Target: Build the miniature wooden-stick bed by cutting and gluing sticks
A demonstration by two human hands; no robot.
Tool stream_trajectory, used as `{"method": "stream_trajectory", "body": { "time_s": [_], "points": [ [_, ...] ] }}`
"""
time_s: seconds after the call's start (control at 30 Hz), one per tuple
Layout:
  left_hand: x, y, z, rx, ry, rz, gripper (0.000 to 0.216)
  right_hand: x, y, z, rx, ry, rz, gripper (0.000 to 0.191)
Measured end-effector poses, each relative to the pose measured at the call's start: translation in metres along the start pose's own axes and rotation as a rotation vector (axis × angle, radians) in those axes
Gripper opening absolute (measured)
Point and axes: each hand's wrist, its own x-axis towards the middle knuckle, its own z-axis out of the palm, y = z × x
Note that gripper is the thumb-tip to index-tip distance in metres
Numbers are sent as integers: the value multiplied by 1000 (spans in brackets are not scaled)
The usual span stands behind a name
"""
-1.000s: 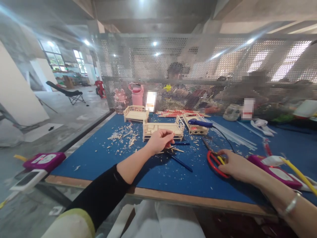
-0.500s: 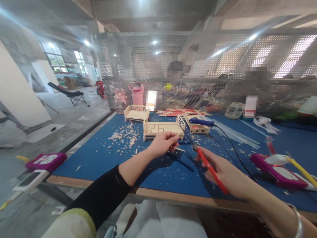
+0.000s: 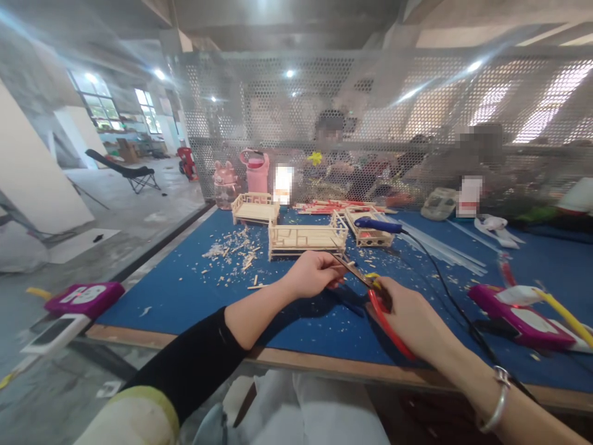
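Observation:
My left hand (image 3: 311,275) is closed in a pinch on a thin wooden stick that I can barely make out, held just above the blue table (image 3: 185,290). My right hand (image 3: 410,321) grips red-handled scissors (image 3: 370,290), whose blades point up and left and meet the fingertips of my left hand. A small wooden model bed (image 3: 306,238) stands right behind my left hand. Wood chips (image 3: 231,253) lie scattered to its left.
Two more wooden models (image 3: 254,209) (image 3: 368,233) stand further back, with a blue tool (image 3: 377,225) and its black cord. Pink bottles (image 3: 256,173) stand by the perforated screen (image 3: 370,123); people sit behind it. Magenta devices (image 3: 521,321) (image 3: 83,298) lie at either side.
My right hand picked the scissors up from the table at right and carried them left to my left hand's fingertips. My left hand stayed pinched, shifting slightly toward me.

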Motion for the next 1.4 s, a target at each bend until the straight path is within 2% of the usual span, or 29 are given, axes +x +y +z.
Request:
{"method": "stream_trajectory", "body": {
  "time_s": [0.07,0.2,0.43,0.57,0.73,0.83,0.9,0.97,1.13,1.2,1.27,1.4],
  "points": [
    [-2,0,3,38,-4,33,13,-2,1,1,-102,6,-46,10],
    [-5,1,6,124,39,93,15,-6,0,0,-221,61,-118,12],
    [-4,-3,4,142,68,143,14,-2,2,-4,-378,-27,-71,16],
    [-3,-2,5,123,73,97,12,2,12,-8,-318,-40,-126,14],
    [-2,2,7,48,92,82,11,4,23,-14,-46,-125,-289,14],
    [-1,2,9,36,84,77,13,7,26,-17,64,-158,-332,13],
    [1,1,8,59,69,55,12,8,26,-20,57,-199,-302,15],
    [4,1,2,120,97,31,15,8,27,-26,-4,-228,-205,17],
    [15,2,-27,203,377,59,18,6,41,-40,-270,-136,170,37],
    [17,1,-36,212,408,81,15,9,43,-45,-402,-148,179,37],
    [17,0,-39,246,377,99,15,14,37,-51,-500,-187,140,35],
    [15,-1,-34,276,307,133,15,18,2,-52,-637,-160,76,34]
  ]
}}
